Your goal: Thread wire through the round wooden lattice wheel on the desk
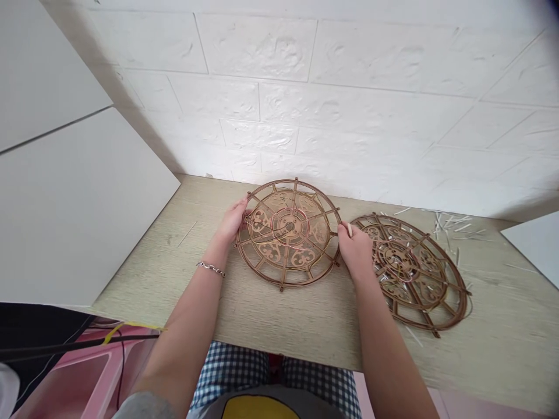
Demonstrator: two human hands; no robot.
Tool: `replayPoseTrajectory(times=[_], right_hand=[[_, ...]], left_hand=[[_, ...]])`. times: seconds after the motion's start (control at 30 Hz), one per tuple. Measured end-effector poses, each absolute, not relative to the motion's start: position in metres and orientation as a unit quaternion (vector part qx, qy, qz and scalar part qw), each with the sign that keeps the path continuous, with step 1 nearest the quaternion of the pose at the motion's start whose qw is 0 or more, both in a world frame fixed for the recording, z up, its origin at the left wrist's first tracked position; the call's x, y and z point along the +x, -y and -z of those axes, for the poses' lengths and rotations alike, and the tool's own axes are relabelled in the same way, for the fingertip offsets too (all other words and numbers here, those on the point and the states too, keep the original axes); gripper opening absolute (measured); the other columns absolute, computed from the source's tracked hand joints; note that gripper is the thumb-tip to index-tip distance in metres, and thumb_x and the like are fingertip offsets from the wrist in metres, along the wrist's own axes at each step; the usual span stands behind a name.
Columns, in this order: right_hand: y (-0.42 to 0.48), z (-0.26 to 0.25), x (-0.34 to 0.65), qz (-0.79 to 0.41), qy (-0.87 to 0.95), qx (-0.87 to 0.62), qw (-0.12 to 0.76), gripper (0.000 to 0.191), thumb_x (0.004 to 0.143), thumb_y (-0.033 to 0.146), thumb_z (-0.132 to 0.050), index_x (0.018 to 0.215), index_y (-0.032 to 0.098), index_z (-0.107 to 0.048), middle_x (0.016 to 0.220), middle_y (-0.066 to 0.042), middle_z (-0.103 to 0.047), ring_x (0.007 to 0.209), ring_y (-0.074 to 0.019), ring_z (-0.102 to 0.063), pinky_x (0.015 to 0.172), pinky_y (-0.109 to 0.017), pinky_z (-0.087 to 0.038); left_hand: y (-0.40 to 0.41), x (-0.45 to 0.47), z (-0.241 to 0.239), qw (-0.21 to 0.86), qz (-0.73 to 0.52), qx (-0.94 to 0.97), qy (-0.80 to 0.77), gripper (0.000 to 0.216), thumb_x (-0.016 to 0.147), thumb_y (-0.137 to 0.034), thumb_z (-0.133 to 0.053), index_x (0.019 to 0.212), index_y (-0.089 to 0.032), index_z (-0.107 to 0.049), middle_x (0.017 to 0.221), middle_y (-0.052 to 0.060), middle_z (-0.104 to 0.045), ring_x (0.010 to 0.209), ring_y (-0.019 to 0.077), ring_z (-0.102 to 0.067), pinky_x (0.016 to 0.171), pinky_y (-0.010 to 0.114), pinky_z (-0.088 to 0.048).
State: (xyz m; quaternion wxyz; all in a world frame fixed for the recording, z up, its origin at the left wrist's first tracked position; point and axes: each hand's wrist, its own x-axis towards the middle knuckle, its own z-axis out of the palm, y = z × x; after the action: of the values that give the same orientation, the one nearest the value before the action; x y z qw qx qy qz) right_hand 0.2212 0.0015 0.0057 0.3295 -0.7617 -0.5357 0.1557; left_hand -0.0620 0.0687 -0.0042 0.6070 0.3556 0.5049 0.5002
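A round brown openwork frame [290,224] with spokes, scroll patterns and a pinkish inner ring is held up in front of me, tilted above the tabletop. Closed on its left rim is my left hand [234,220], a chain bracelet on the wrist. My right hand [356,247] grips the opposite rim, and a short pale stub shows by its thumb; I cannot make out what the stub is. Just past that hand lies a second, similar round frame [398,257], partly covered by my right hand and forearm.
White scraps [454,224] lie scattered at the right, some under the second frame. The wooden tabletop [271,320] meets a white brick-patterned wall [367,128]. White panels flank it left [87,215] and right [537,244]. A pink bin [74,378] stands below left.
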Motion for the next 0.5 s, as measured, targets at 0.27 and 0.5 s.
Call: replayPoseTrajectory(times=[0.27,0.5], right_hand=[[0.019,-0.03,0.192,-0.1,0.637,-0.732,0.222,0.042,0.09,0.037,-0.045,0.128,0.021,-0.054,0.097,-0.011,-0.068,0.083,-0.0223,-0.061,0.067,-0.028,-0.036],[0.05,-0.037,0.149,-0.166,0.824,-0.539,0.05,0.02,0.093,0.026,-0.045,0.088,0.023,-0.064,0.09,-0.002,-0.068,0.082,-0.0162,-0.061,0.06,-0.023,-0.032]], left_hand=[[-0.069,-0.061,0.005,0.584,-0.504,0.37,-0.517,0.05,0.091,-0.048,-0.041,0.133,-0.021,-0.046,0.065,0.001,-0.067,0.049,0.0148,-0.063,0.048,0.024,-0.05],[-0.067,-0.062,0.005,0.554,-0.491,0.376,-0.558,0.056,0.089,-0.056,-0.041,0.132,-0.022,-0.049,0.075,0.004,-0.069,0.055,0.0153,-0.065,0.052,0.025,-0.051]])
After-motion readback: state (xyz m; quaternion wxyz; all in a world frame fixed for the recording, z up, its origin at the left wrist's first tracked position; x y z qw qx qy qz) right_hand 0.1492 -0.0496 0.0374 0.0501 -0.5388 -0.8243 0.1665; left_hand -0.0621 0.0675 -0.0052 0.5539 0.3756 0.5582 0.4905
